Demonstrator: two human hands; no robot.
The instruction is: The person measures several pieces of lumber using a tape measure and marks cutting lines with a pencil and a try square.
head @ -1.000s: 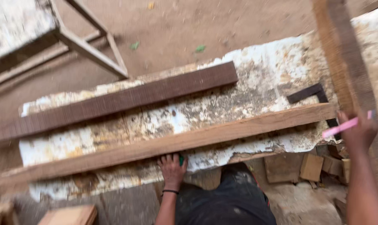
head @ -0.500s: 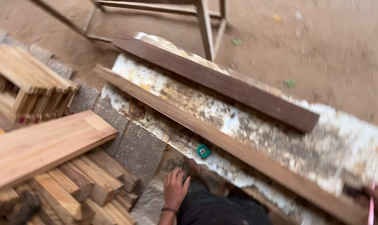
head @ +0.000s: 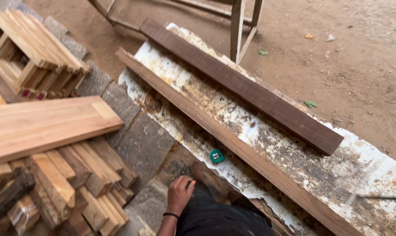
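Observation:
My left hand point(head: 179, 193) rests by my dark-trousered knee, fingers loosely curled, holding nothing; a dark band circles the wrist. A small green tape measure point(head: 216, 156) lies just above it at the edge of the stained white sheet point(head: 268, 131). A long pale wooden plank point(head: 233, 140) runs diagonally along that sheet's near edge. A darker brown plank point(head: 241, 87) lies parallel further back. My right hand is out of view.
A stack of light timber boards point(head: 45, 126) and short wooden offcuts point(head: 71, 183) fills the left. A slatted wooden frame point(head: 32, 52) sits at upper left. Legs of a wooden stand point(head: 237, 30) rise behind the dark plank. Grey stone paving point(head: 145, 144) and bare dirt ground point(head: 359, 65) surround.
The view has swung left and down, bringing the timber stack and slatted frame into sight. My right hand with its pink pencil has left the frame. My left hand has come off the plank to my knee.

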